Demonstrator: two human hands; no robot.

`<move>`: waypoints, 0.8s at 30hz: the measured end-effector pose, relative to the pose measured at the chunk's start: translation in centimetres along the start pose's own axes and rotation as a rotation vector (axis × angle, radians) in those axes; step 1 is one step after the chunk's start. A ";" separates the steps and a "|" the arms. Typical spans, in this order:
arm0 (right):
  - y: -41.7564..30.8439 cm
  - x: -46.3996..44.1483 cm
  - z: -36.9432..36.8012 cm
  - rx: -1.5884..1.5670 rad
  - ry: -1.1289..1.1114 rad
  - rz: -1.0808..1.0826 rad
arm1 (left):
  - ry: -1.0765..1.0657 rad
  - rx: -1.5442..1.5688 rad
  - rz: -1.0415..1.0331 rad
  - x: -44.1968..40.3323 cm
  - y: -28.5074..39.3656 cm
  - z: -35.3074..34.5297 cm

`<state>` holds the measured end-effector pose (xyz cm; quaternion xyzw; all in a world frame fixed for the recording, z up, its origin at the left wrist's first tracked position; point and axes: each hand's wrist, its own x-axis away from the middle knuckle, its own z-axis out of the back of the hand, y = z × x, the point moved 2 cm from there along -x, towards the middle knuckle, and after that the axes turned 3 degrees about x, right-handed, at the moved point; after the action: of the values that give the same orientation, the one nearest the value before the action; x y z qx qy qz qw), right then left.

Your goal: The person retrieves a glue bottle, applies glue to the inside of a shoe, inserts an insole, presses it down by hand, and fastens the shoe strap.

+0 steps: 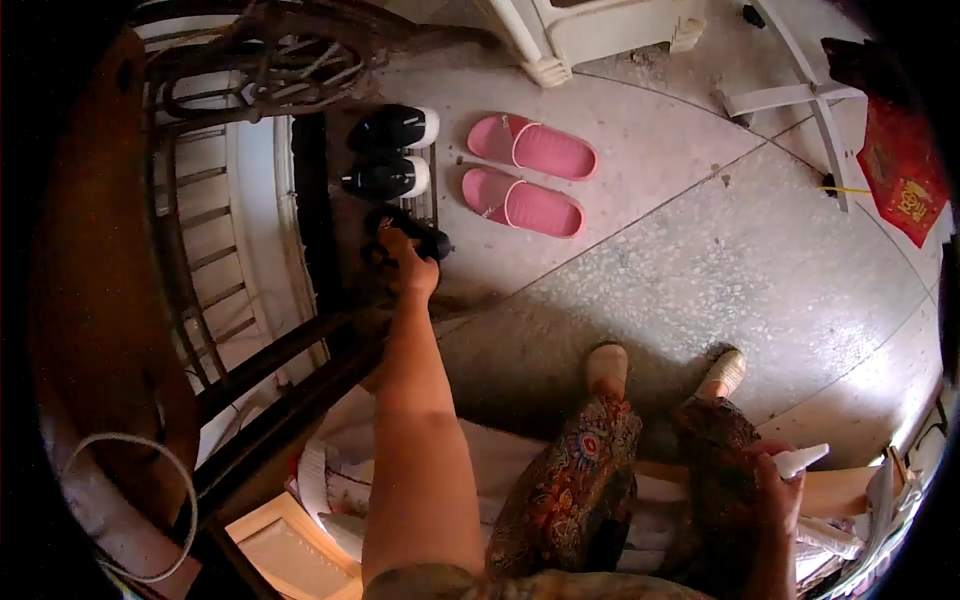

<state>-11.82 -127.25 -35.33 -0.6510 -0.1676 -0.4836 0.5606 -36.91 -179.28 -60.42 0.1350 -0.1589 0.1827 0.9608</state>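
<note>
Mostly looking at a speckled floor (690, 250), spread over the middle and right. Got dark bars (280, 365) slanting across the near left, just beside the left arm (415, 400) and kinda crowding that side. Also seeing a white plastic stool (620, 40) at the far middle, plus a red sheet (905, 165) with gold print at the far right. Next size down: pink slides (555, 150), side by side, to the right of black shoes (385, 178) with white ends.

Down to the black footwear (431, 243), left of middle, just near of those shoes. Looks strappy, mostly covered by the left hand (415, 270). With fingers curled down there, can't tell if gripping or just touching. Over at near right, in the closed right hand (780, 485): a white tapered thing (802, 460).
</note>
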 end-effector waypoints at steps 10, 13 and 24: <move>-1.4 1.8 0.4 0.194 -0.164 0.152 | -0.126 -0.321 0.054 3.7 6.3 4.5; -1.6 2.9 1.3 0.187 -0.190 0.152 | 0.124 -0.338 -0.280 5.7 6.5 5.5; -0.8 5.6 5.7 0.273 -0.035 0.367 | -0.064 0.067 -0.868 33.0 24.3 19.9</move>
<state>-7.30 -123.73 -29.74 -0.5970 -0.1202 -0.3350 0.7190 -22.40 -153.64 -25.69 0.2261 -0.1108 -0.2375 0.9382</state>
